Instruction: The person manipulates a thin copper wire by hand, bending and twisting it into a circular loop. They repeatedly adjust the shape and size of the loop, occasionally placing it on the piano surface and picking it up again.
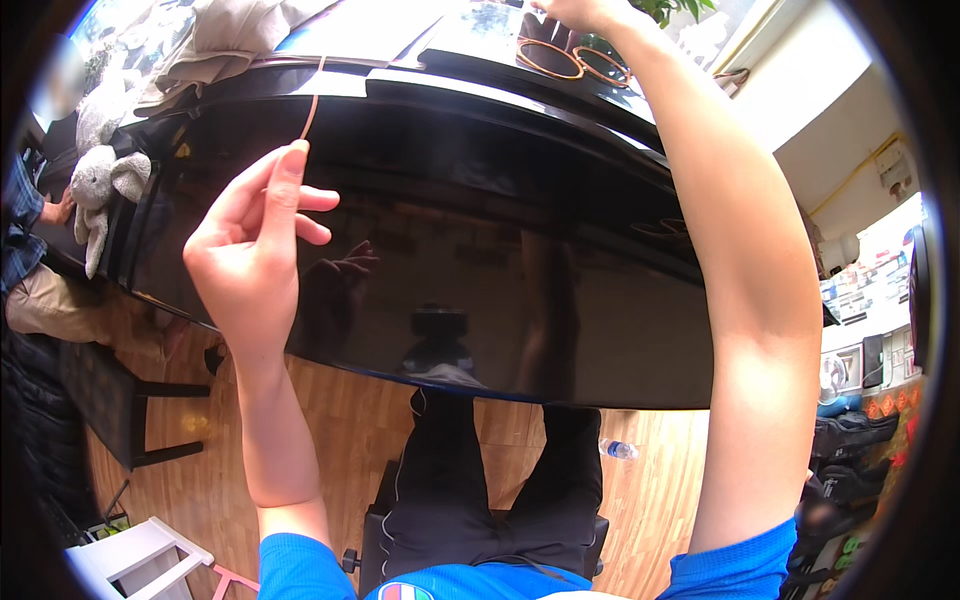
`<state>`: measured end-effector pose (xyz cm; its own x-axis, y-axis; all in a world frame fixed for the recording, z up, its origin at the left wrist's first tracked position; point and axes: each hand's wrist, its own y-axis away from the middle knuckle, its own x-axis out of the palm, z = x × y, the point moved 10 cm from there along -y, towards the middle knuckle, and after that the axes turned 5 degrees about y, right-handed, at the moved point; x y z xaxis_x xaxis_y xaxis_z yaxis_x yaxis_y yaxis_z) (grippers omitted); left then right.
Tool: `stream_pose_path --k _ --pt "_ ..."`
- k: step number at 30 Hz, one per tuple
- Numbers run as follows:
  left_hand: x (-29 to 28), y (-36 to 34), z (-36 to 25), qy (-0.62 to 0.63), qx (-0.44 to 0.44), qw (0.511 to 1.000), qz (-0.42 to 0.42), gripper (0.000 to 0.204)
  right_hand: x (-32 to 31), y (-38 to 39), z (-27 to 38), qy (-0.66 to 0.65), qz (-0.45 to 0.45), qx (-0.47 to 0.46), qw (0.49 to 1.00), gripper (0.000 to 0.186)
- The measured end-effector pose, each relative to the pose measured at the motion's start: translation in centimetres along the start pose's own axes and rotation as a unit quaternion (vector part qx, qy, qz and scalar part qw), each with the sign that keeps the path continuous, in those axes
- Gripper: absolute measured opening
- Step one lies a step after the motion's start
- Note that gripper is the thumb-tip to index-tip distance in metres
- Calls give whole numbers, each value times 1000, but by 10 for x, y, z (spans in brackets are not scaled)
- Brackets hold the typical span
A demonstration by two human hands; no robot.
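My left hand (262,228) pinches a thin copper-coloured wire (315,112) between thumb and forefinger; its other fingers are loosely bent. Behind it stands a glossy black piano-like body (450,260), its surface reflecting my hand. My right hand (575,14) reaches over the top at the upper edge, its fingertips too cropped to read. Just below it are two copper-coloured oval rings (548,60). Papers (355,35) and a crumpled grey cloth (215,45) lie on the top. A grey plush rabbit (95,180) is draped at the left end.
At far left another person's hand (58,208) and trousered leg (70,305) show beside a black bench (125,420). A white folding stand (140,560) is lower left. A plastic bottle (618,449) lies on the wooden floor. Leaves (670,12) top the back; cluttered shelving (865,290) fills the right.
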<state>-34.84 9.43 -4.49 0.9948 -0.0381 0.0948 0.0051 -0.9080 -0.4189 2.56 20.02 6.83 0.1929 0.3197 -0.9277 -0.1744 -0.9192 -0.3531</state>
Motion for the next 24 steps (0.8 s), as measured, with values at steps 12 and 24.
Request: stream_pose_path --k 12,24 --pt "39 -5 21 -101 58 990 76 23 -103 231 2 -168 -231 -72 956 21" --pt "55 -15 1 -334 158 925 86 45 -18 432 -57 -437 -182 139 870 26"
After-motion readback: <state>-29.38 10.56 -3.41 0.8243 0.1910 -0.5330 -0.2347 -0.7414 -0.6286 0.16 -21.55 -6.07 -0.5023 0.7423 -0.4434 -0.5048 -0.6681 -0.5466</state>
